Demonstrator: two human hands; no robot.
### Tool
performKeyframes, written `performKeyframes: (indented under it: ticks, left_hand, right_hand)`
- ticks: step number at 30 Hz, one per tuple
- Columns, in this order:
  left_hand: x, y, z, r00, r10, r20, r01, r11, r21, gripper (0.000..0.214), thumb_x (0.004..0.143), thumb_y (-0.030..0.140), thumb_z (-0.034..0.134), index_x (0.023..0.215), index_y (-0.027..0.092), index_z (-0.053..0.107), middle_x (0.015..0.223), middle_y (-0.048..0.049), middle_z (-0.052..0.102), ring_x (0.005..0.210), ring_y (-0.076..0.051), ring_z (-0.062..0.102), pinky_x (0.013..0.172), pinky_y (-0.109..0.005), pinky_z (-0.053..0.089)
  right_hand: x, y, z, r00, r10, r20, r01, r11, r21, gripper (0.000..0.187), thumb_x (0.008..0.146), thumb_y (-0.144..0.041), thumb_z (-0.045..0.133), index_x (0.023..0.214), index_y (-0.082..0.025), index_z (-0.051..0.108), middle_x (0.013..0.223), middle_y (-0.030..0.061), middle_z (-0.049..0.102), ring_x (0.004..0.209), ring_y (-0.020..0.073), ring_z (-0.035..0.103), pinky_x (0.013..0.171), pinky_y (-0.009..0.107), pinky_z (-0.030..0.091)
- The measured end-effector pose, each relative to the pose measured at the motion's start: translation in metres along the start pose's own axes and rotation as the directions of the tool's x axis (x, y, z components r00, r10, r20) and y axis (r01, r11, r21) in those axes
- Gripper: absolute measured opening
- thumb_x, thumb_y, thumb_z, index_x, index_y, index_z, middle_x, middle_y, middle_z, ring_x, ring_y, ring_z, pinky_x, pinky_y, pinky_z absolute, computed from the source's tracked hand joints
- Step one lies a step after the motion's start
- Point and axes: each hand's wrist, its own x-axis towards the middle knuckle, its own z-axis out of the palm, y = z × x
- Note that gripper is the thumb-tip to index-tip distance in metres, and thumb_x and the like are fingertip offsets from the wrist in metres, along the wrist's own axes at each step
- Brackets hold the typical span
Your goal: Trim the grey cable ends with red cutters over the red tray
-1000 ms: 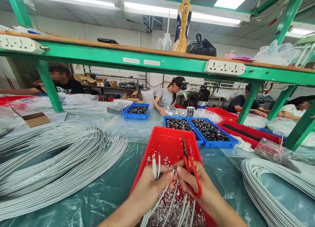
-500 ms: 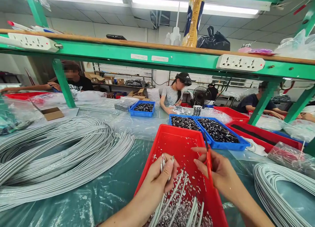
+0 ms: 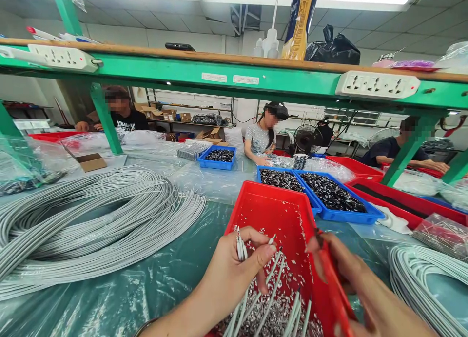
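My left hand point(image 3: 230, 266) is closed over the red tray, with several grey cables point(image 3: 241, 247) bunched in its fingers. One cable's pale tip point(image 3: 271, 240) is pinched between thumb and forefinger. To the right, my right hand point(image 3: 360, 278) grips red-handled pliers point(image 3: 334, 281) with dark jaws; motion blurs them, and the jaws are apart from the cable tip. Below both hands, the red tray point(image 3: 270, 193) holds small shiny scraps point(image 3: 272, 298). More grey cables point(image 3: 294, 312) stick up into it from the near side.
Large coils of grey cable lie on the left point(image 3: 109, 259) and on the right point(image 3: 413, 283). Blue trays point(image 3: 336, 217) of small dark parts stand beyond the red tray. A green shelf beam point(image 3: 175, 71) crosses above. Several people sit across the table.
My right hand has moved right and nearer with the pliers, away from my left hand. My left thumb and forefinger now hold one cable tip out to the right. The view has shifted slightly.
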Motion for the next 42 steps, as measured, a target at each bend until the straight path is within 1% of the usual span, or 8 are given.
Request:
performKeyframes:
  ticks: [3, 7, 16, 25, 31, 36, 40, 42]
  left_hand:
    - [0.0, -0.003, 0.0, 0.999, 0.012, -0.046, -0.01, 0.999, 0.042, 0.017, 0.074, 0.034, 0.058, 0.07, 0.019, 0.051, 0.037, 0.0102, 0.044, 0.034, -0.007, 0.044, 0.04, -0.019, 0.031]
    - [-0.001, -0.008, 0.0, 0.996, 0.059, -0.062, -0.055, 0.996, 0.077, 0.016, 0.076, 0.031, 0.059, 0.067, 0.02, 0.051, 0.043, 0.0096, 0.044, 0.037, -0.008, 0.045, 0.041, -0.02, 0.035]
    - [-0.002, -0.012, -0.003, 0.962, 0.243, -0.121, -0.205, 0.942, 0.264, 0.012, 0.076, 0.023, 0.059, 0.066, 0.02, 0.054, 0.058, 0.005, 0.054, 0.046, -0.01, 0.049, 0.047, -0.024, 0.037]
    - [0.007, -0.002, -0.003, 0.997, -0.072, -0.015, 0.072, 0.997, -0.029, 0.026, 0.061, 0.029, 0.072, 0.062, 0.02, 0.048, 0.042, 0.0074, 0.05, 0.038, -0.009, 0.045, 0.042, -0.022, 0.032]
    - [0.004, -0.004, -0.004, 0.991, -0.015, 0.13, 0.028, 0.995, -0.098, 0.014, 0.068, 0.026, 0.065, 0.062, 0.017, 0.055, 0.045, 0.0044, 0.054, 0.041, -0.01, 0.051, 0.047, -0.023, 0.035]
    - [0.002, -0.007, -0.008, 0.944, 0.013, 0.33, 0.061, 0.975, -0.214, 0.023, 0.076, 0.035, 0.059, 0.063, 0.016, 0.057, 0.053, 0.0025, 0.055, 0.042, -0.01, 0.053, 0.05, -0.024, 0.037]
    - [0.001, -0.004, -0.009, 0.927, 0.033, 0.374, 0.055, 0.974, -0.222, 0.027, 0.079, 0.041, 0.058, 0.066, 0.017, 0.058, 0.047, 0.0027, 0.054, 0.041, -0.009, 0.05, 0.049, -0.024, 0.036]
    - [0.001, -0.002, -0.009, 0.947, 0.029, 0.321, 0.049, 0.972, -0.231, 0.028, 0.077, 0.042, 0.06, 0.065, 0.017, 0.057, 0.047, 0.0031, 0.053, 0.038, -0.009, 0.047, 0.044, -0.023, 0.036]
  right_hand:
    - [0.007, -0.008, -0.001, 0.989, -0.067, 0.134, 0.078, 0.994, -0.075, 0.081, 0.066, -0.034, 0.061, 0.139, -0.017, 0.031, 0.107, 0.019, 0.065, 0.089, 0.0366, 0.066, 0.07, 0.046, 0.057]
    - [0.023, -0.035, -0.008, 0.959, -0.008, 0.282, 0.047, 0.99, -0.133, 0.074, 0.062, -0.03, 0.064, 0.128, 0.0, 0.047, 0.101, 0.0248, 0.068, 0.087, 0.0376, 0.066, 0.071, 0.044, 0.058]
    - [0.022, -0.03, 0.005, 0.978, -0.066, 0.2, 0.08, 0.995, -0.065, 0.043, 0.079, -0.033, 0.046, 0.117, -0.016, 0.058, 0.097, 0.0138, 0.073, 0.078, 0.0286, 0.07, 0.063, 0.033, 0.06]
    - [0.027, -0.041, -0.009, 0.993, -0.021, 0.116, 0.031, 0.996, -0.08, 0.036, 0.079, -0.026, 0.047, 0.114, -0.026, 0.058, 0.092, 0.0087, 0.072, 0.081, 0.0264, 0.069, 0.066, 0.033, 0.058]
    - [0.009, -0.023, -0.015, 0.975, -0.057, 0.215, 0.086, 0.988, -0.125, 0.051, 0.087, -0.028, 0.046, 0.135, -0.04, 0.031, 0.1, 0.0045, 0.069, 0.087, 0.0251, 0.068, 0.071, 0.036, 0.058]
    - [0.001, -0.008, -0.025, 0.961, -0.013, 0.276, 0.061, 0.985, -0.164, 0.056, 0.091, -0.03, 0.039, 0.137, -0.05, 0.013, 0.123, 0.0018, 0.059, 0.104, 0.0264, 0.061, 0.081, 0.043, 0.054]
    - [0.0, 0.005, -0.035, 0.914, 0.113, 0.389, -0.036, 0.979, -0.2, 0.053, 0.092, -0.032, 0.041, 0.139, -0.043, 0.02, 0.129, 0.0056, 0.055, 0.111, 0.0274, 0.057, 0.086, 0.039, 0.053]
    - [-0.001, 0.01, -0.035, 0.932, 0.154, 0.329, -0.088, 0.975, -0.206, 0.058, 0.088, -0.037, 0.048, 0.141, -0.035, 0.025, 0.127, 0.0105, 0.056, 0.11, 0.0313, 0.057, 0.083, 0.039, 0.054]
